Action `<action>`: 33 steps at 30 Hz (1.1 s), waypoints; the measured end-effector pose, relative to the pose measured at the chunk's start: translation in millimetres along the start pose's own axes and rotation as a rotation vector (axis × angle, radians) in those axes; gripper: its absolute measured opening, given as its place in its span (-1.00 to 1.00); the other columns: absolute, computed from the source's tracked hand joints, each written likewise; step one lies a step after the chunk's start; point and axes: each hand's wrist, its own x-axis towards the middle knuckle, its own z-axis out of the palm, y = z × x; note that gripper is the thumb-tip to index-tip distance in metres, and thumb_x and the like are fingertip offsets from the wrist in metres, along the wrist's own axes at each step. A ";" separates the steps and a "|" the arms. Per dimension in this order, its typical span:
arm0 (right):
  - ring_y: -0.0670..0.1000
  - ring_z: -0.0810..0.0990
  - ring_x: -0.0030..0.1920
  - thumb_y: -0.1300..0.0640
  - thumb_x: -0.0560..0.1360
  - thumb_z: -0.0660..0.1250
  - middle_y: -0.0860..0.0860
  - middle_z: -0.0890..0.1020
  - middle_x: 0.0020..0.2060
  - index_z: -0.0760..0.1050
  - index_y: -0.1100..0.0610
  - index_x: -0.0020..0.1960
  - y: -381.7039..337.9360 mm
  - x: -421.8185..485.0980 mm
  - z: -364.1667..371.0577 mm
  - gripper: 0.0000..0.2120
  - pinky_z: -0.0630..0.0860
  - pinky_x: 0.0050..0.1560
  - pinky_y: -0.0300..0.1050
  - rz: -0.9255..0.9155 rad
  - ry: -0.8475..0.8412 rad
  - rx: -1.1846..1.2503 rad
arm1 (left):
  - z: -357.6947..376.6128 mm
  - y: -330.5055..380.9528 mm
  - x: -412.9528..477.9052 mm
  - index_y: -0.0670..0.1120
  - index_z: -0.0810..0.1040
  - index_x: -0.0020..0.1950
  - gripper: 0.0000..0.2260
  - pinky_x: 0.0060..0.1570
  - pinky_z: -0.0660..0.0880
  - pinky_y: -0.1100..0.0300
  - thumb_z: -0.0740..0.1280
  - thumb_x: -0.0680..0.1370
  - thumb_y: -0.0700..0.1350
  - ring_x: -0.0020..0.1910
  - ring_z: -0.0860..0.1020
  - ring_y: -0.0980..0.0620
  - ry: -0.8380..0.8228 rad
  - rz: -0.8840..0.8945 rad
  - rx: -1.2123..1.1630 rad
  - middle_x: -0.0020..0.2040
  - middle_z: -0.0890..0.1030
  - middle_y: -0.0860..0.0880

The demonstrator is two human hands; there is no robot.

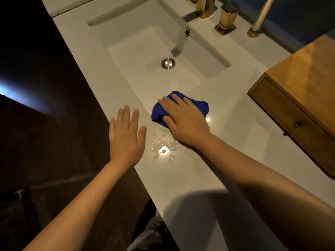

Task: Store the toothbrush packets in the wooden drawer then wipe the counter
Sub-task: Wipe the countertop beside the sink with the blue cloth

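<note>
- Right hand at frame centre, palm down, fingers spread flat over a blue cloth, pressing it onto the white tabletop; grip not curled around the cloth, just laid on top.
- Cloth bunched, poking out past the fingertips toward the upper left and upper right of the hand, just at the near corner of the sink.
- Left hand left of centre, open and empty, fingers straight and slightly apart, over the front edge of the tabletop; cannot tell whether touching it.
- Puddle between the two hands, just below the right hand, with small drops around it.
- Wooden box at right edge of frame, standing on the tabletop; drawer closed, small dark knob on its front.
- No packets visible anywhere; drawer contents hidden.
- Round metal drain in the sink, upper centre.
- Gold tap and gold handle at top of frame, behind the sink.
- Dark floor filling the left side.
</note>
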 end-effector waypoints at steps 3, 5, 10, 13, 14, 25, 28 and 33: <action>0.06 0.16 0.51 0.00 0.61 0.04 -0.02 0.27 0.49 0.15 0.04 0.50 3.6 -6.9 -2.6 -0.53 0.06 0.50 0.02 -0.102 -0.046 0.014 | -0.6 0.1 0.0 -0.07 0.06 0.52 -0.46 0.47 -0.13 -0.03 -0.13 0.58 0.11 0.54 -0.05 -0.07 -0.008 0.001 0.005 0.56 0.03 -0.13; 0.06 0.17 0.51 0.01 0.60 0.05 -0.02 0.28 0.48 0.16 0.04 0.49 6.8 -11.8 -5.8 -0.54 0.05 0.49 -0.01 -0.171 -0.076 0.005 | -0.9 0.1 -0.3 -0.07 0.04 0.52 -0.47 0.47 -0.12 -0.03 -0.12 0.58 0.10 0.54 -0.06 -0.07 -0.016 0.002 0.016 0.56 0.02 -0.12; 0.03 0.14 0.51 0.00 0.60 0.08 -0.04 0.28 0.48 0.17 0.02 0.49 18.3 -24.3 -12.0 -0.53 -0.01 0.48 -0.07 -0.290 -0.154 0.010 | -3.3 0.8 -0.3 -0.07 0.03 0.52 -0.47 0.47 -0.12 -0.03 -0.12 0.58 0.09 0.54 -0.06 -0.07 -0.028 0.003 0.018 0.56 0.01 -0.12; 0.01 0.14 0.51 -0.04 0.59 0.07 -0.06 0.30 0.47 0.17 0.01 0.49 27.3 -27.0 -15.5 -0.52 -0.03 0.47 -0.09 -0.351 -0.200 -0.010 | -3.8 0.8 -0.9 -0.06 0.03 0.52 -0.47 0.47 -0.13 -0.02 -0.12 0.58 0.09 0.54 -0.07 -0.07 -0.028 0.007 0.022 0.56 0.01 -0.12; 0.01 0.14 0.52 -0.04 0.59 0.08 -0.06 0.30 0.47 0.17 0.01 0.49 30.4 -26.6 -17.5 -0.52 -0.02 0.48 -0.09 -0.371 -0.214 -0.019 | -4.2 0.9 -0.8 -0.06 0.03 0.52 -0.47 0.47 -0.13 -0.02 -0.12 0.58 0.10 0.54 -0.07 -0.07 -0.025 0.006 0.025 0.56 0.01 -0.12; -0.05 0.12 0.51 -0.09 0.56 0.02 -0.10 0.28 0.47 0.15 -0.03 0.49 60.6 -46.4 -28.2 -0.49 0.02 0.50 -0.10 -0.307 -0.192 -0.029 | -5.4 2.4 -1.2 -0.03 0.01 0.53 -0.45 0.47 -0.18 -0.03 -0.16 0.57 0.12 0.54 -0.11 -0.05 -0.036 -0.003 -0.018 0.57 -0.03 -0.08; -0.05 0.16 0.50 -0.10 0.56 0.01 -0.10 0.30 0.47 0.17 -0.04 0.48 63.9 -59.7 -29.1 -0.50 0.02 0.49 -0.11 -0.230 -0.134 -0.005 | -4.5 1.7 -1.2 -0.04 0.05 0.53 -0.46 0.48 -0.17 -0.05 -0.14 0.57 0.12 0.54 -0.09 -0.06 -0.018 -0.003 -0.038 0.56 0.00 -0.09; -0.03 0.21 0.49 -0.05 0.57 0.05 -0.08 0.36 0.44 0.23 -0.01 0.47 58.6 -70.9 -23.7 -0.53 0.06 0.46 -0.13 -0.110 -0.029 0.028 | -2.4 1.8 -0.6 -0.04 0.06 0.52 -0.48 0.48 -0.15 -0.07 -0.11 0.58 0.10 0.54 -0.08 -0.07 -0.006 -0.010 -0.037 0.56 0.01 -0.09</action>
